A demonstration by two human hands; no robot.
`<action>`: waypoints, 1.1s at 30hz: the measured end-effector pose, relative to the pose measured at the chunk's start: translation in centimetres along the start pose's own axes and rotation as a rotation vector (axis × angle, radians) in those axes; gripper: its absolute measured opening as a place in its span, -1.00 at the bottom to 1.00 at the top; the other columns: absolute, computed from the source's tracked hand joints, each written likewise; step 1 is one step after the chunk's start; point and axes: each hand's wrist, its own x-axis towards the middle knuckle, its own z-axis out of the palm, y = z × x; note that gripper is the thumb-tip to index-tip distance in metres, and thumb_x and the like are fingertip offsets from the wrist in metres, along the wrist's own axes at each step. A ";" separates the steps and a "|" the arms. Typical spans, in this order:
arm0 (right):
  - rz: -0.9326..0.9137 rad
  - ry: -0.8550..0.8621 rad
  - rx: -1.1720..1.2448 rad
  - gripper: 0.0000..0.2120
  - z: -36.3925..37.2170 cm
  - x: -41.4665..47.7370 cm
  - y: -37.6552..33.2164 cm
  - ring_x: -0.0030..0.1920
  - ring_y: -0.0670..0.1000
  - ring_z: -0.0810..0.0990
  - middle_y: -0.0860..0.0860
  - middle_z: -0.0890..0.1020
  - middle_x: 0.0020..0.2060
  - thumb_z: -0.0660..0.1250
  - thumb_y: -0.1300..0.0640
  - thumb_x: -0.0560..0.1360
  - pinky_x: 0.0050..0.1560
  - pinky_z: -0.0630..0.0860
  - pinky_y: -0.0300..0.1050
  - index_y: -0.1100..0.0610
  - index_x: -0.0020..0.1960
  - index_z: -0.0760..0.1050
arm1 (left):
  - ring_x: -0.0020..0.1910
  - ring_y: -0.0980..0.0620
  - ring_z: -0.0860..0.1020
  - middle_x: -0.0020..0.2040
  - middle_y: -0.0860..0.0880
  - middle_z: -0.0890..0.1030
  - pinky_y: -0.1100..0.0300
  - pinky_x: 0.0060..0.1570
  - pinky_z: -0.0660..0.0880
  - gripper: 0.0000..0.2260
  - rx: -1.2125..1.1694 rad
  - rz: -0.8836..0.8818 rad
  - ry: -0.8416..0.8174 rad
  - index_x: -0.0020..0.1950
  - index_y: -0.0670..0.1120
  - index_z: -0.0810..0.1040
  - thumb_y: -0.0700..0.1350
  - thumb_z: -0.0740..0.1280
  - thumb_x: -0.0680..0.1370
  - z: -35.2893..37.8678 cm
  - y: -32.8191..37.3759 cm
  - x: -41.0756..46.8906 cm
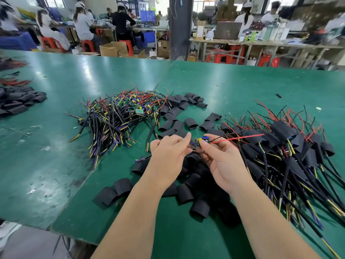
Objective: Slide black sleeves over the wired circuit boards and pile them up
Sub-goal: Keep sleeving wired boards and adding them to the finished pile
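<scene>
My right hand (221,161) pinches a small wired circuit board (201,141) with yellow and blue parts; its red wire (240,138) points right. My left hand (168,152) pinches the board's wires just left of it, forefinger stretched up. Beneath both hands lie several loose black sleeves (197,195). More sleeves (179,116) are scattered beyond the hands. A heap of bare wired boards (121,116) sits at centre left. On the right is the pile of sleeved boards (285,146) with black cables trailing toward me.
The green table (56,156) has a seam and a near edge at lower left. Another batch of black sleeves (20,100) lies at the far left. Wire scraps (22,131) dot the left side. People work at benches in the background.
</scene>
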 end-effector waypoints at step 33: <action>-0.890 -0.826 -1.710 -0.72 7.1 -4.6 4.4 0.15 0.10 0.50 0.03 0.61 -0.03 0.16 -0.01 0.47 0.30 0.27 0.03 0.06 0.00 0.59 | 0.00 -0.08 0.52 -0.10 -0.02 0.63 0.06 -0.05 0.13 -0.81 0.205 -0.068 0.426 0.03 0.02 0.65 -0.10 0.24 0.60 -8.0 3.2 4.6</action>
